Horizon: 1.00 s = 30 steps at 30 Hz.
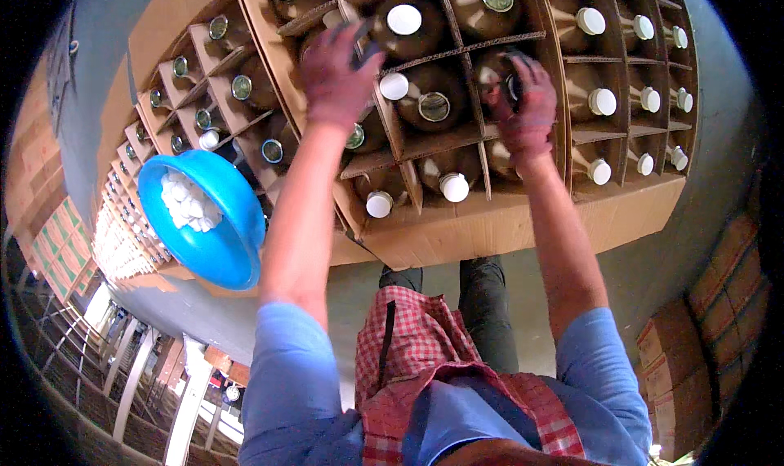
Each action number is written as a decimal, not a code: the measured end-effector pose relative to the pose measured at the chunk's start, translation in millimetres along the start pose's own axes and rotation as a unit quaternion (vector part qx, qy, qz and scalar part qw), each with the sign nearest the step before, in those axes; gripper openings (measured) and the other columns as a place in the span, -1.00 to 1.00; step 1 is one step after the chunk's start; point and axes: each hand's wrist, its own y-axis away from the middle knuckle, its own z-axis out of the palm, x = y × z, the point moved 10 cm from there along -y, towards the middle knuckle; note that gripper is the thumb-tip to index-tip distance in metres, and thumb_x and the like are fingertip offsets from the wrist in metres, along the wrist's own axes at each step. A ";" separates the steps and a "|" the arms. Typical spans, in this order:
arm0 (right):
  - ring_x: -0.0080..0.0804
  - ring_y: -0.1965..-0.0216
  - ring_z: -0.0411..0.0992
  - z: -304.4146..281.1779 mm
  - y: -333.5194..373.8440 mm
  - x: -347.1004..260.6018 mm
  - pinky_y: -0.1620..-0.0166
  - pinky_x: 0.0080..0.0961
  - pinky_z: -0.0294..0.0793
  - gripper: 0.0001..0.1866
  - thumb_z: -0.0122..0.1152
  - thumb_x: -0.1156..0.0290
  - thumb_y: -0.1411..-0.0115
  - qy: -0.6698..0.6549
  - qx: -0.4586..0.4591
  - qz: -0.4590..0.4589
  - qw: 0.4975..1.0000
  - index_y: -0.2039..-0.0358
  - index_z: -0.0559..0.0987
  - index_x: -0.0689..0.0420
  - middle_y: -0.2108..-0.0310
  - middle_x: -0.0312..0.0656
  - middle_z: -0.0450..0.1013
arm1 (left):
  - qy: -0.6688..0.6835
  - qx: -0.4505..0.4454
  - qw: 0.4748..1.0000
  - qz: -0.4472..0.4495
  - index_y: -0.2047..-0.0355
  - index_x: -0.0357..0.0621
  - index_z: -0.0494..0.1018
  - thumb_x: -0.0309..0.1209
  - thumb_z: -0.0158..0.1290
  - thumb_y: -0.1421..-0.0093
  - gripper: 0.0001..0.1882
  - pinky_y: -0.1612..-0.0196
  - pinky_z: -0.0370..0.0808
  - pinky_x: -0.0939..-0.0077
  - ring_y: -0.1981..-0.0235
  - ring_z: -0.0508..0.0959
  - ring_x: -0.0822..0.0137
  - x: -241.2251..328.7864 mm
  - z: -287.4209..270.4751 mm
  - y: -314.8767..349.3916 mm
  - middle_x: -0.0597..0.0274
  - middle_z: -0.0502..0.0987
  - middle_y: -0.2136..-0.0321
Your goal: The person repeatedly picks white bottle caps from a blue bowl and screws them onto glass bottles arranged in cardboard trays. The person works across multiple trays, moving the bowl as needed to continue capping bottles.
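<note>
While the left hand (339,74) and right hand (524,102) curl over a divided carton (441,231), blur hides whether either pinches anything; in its compartments, bottles (434,107) stand mouth-up, long axes vertical. Grey floor (531,303) shows below, with stacked boxes (682,372) farther right.

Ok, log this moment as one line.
left hand: over divided carton; right hand: at bottle; blue basin: white pieces inside
</note>
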 end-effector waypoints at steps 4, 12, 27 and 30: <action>-0.12 0.18 0.38 75.0 4.3 -78.9 0.12 -0.23 0.35 -0.55 0.23 0.01 0.07 0.010 -0.232 0.049 0.971 0.25 0.51 0.06 0.30 -0.14 0.46 | -0.237 -0.184 0.953 -0.029 0.16 0.14 0.44 -0.29 0.15 0.11 -0.59 0.18 0.39 0.18 0.16 0.44 0.11 -63.4 -11.2 92.8 0.15 0.42 0.20; -0.14 0.09 0.35 140.0 11.9 -78.9 0.05 -0.21 0.30 -0.55 0.25 0.02 0.07 0.029 -0.266 0.124 0.955 0.25 0.50 0.06 0.24 -0.13 0.47 | -0.351 -0.236 0.905 0.048 0.19 0.16 0.41 -0.43 0.04 0.07 -0.64 0.23 0.35 0.20 0.14 0.37 0.09 -66.9 20.0 116.3 0.16 0.32 0.18; -0.04 0.00 0.29 107.7 28.4 -80.7 -0.05 -0.18 0.28 -0.58 0.16 0.39 0.07 0.021 -0.155 -0.024 0.987 0.11 0.44 -0.01 0.05 -0.06 0.36 | -0.338 -0.204 0.914 0.094 0.29 0.05 0.41 -0.36 -0.05 -0.02 -0.79 0.31 0.35 0.21 0.25 0.40 0.17 -73.7 29.0 109.4 0.18 0.40 0.29; -0.01 0.01 0.29 98.2 38.7 -57.1 -0.05 -0.22 0.30 -0.56 0.12 0.42 0.04 -0.128 -0.149 0.036 0.980 0.07 0.42 0.03 0.03 -0.05 0.34 | -0.286 -0.163 0.935 0.134 0.30 0.03 0.43 -0.35 -0.05 -0.02 -0.80 0.25 0.34 0.14 0.05 0.32 0.04 -60.2 14.7 114.1 0.13 0.39 0.25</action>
